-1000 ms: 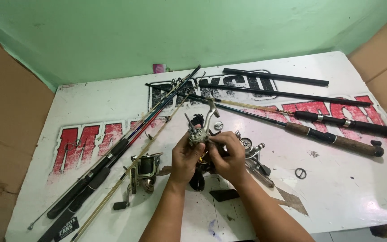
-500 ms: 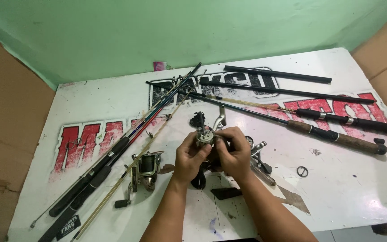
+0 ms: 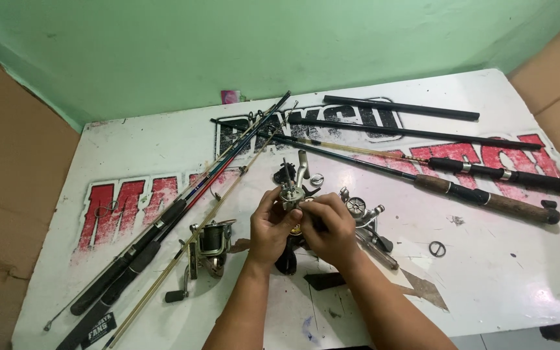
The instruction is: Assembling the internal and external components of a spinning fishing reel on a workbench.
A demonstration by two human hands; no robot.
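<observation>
Both of my hands meet over the middle of a white table (image 3: 163, 142) around a small metal spinning reel (image 3: 293, 192) with a silver arm sticking up. My left hand (image 3: 271, 227) grips the reel's left side from below. My right hand (image 3: 330, 228) closes on its right side, fingers pinching near the body. A dark handle knob (image 3: 286, 259) hangs beneath my hands. Loose reel parts (image 3: 360, 209) lie just right of my right hand.
A second spinning reel (image 3: 207, 245) lies on the table left of my hands. Several fishing rods (image 3: 163, 223) run diagonally at the left, and more rods (image 3: 487, 198) lie at the right and back. A small black ring (image 3: 437, 248) sits right. Brown cardboard (image 3: 14, 188) flanks both sides.
The view has shifted slightly, so my hands and the reel sit a little lower and further right in the frame. My fingers have turned the reel a little.
</observation>
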